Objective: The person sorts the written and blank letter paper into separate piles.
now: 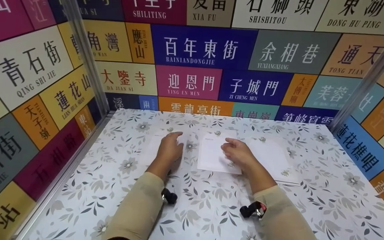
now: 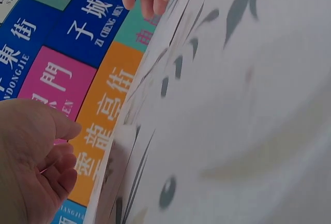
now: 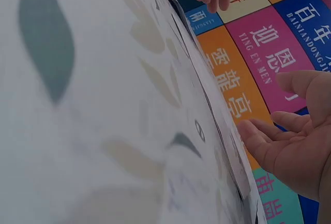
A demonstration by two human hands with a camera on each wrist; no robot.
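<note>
Three groups of pale paper with small flower prints lie in a row on the table. My left hand point(image 1: 171, 148) is over the right part of the left paper point(image 1: 150, 148), fingers loosely bent and holding nothing. Above the right edge of the middle sheet point(image 1: 208, 155) is my right hand point(image 1: 240, 154), its fingers relaxed and empty. The right papers point(image 1: 272, 156) look like a small stack, partly behind the right wrist. In the left wrist view the left hand point(image 2: 31, 157) appears loosely curled; the right wrist view has the right hand point(image 3: 300, 141) with fingers apart.
A floral-patterned cloth point(image 1: 198, 206) covers the table. Panels with colourful street-name signs point(image 1: 205, 46) stand behind and at both sides, joined by clear corner strips point(image 1: 88, 56). A small black camera point(image 1: 170, 196) sits at the left wrist, another black camera point(image 1: 250, 210) at the right.
</note>
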